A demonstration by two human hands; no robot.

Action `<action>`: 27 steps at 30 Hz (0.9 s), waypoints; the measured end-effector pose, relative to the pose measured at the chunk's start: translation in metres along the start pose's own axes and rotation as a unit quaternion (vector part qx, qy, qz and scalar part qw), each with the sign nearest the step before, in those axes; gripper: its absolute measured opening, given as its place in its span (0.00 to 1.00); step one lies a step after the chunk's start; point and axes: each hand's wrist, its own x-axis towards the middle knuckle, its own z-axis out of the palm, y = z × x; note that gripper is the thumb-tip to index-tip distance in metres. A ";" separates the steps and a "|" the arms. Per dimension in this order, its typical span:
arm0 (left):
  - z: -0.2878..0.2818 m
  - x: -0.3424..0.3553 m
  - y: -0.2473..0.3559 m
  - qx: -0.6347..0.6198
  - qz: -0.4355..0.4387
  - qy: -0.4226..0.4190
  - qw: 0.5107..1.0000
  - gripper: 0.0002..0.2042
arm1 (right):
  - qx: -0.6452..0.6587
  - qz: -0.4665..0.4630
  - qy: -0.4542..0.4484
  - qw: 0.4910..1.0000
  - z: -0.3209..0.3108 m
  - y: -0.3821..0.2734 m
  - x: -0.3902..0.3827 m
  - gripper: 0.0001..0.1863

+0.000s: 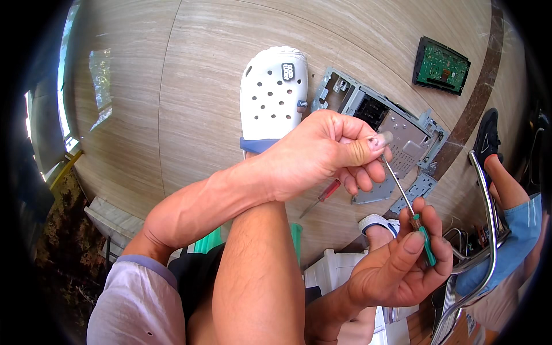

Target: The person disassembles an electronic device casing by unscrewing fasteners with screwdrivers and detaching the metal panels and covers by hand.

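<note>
My right hand (pixel 394 261) curled round a green-handled screwdriver (pixel 424 236) above the floor (pixel 213 75), left hand (pixel 328 146) pinched at its tip, hold unclear, lettered tag (pixel 288 71) on white clog (pixel 271 106), metal chassis (pixel 407 129) beyond.

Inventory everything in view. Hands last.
Screwdrivers: two, green held lower right, red floor centre
Metal case: one, grey, upper right
Metal plates: at least two, grey, below case
Circuit board: one, green, upper right
Clogs: two, white, centre
Chair: one, silver, right
Other person: one, blue shorts, far right
Box: one, white, lower centre
Plastic: count unclear, green, lower centre
Patterned item: one, brown, far left
Floor: one, beige, throughout
Legs: two, lower centre
Left hand: one, near screwdriver tip
Right hand: one, on green handle
</note>
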 end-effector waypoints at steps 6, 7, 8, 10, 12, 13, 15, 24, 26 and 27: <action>0.000 -0.002 0.003 0.020 0.004 0.007 1.000 0.13 | -0.005 0.008 0.000 1.000 0.001 -0.002 -0.001 0.15; 0.000 -0.002 0.003 0.019 0.004 0.006 1.000 0.13 | -0.004 0.024 0.012 1.000 0.002 -0.003 -0.001 0.15; 0.000 -0.002 0.003 0.023 0.002 0.008 1.000 0.13 | -0.003 0.039 0.024 0.999 0.003 -0.004 -0.001 0.15; -0.001 -0.002 0.003 0.026 0.000 0.010 1.000 0.13 | -0.001 0.042 0.025 0.999 0.003 -0.003 -0.001 0.15; -0.001 -0.002 0.003 0.030 0.001 0.011 0.999 0.13 | 0.002 0.044 0.026 0.999 0.004 -0.002 -0.002 0.16; -0.002 -0.002 0.002 0.029 0.001 0.011 1.000 0.13 | 0.000 0.044 0.029 0.999 0.004 -0.002 -0.002 0.16; -0.003 -0.002 0.001 0.024 0.007 0.007 1.000 0.13 | -0.003 0.044 0.031 0.999 0.005 -0.002 -0.002 0.16; -0.006 -0.001 -0.001 0.020 0.032 0.000 0.999 0.13 | -0.086 -0.020 -0.004 0.996 0.013 -0.007 -0.007 0.15; -0.005 -0.001 0.000 0.021 0.030 0.000 0.999 0.13 | -0.092 -0.025 0.006 0.995 0.014 -0.008 -0.007 0.15; -0.006 -0.001 -0.001 0.022 0.028 0.002 0.999 0.13 | -0.092 -0.025 0.005 0.995 0.015 -0.008 -0.007 0.15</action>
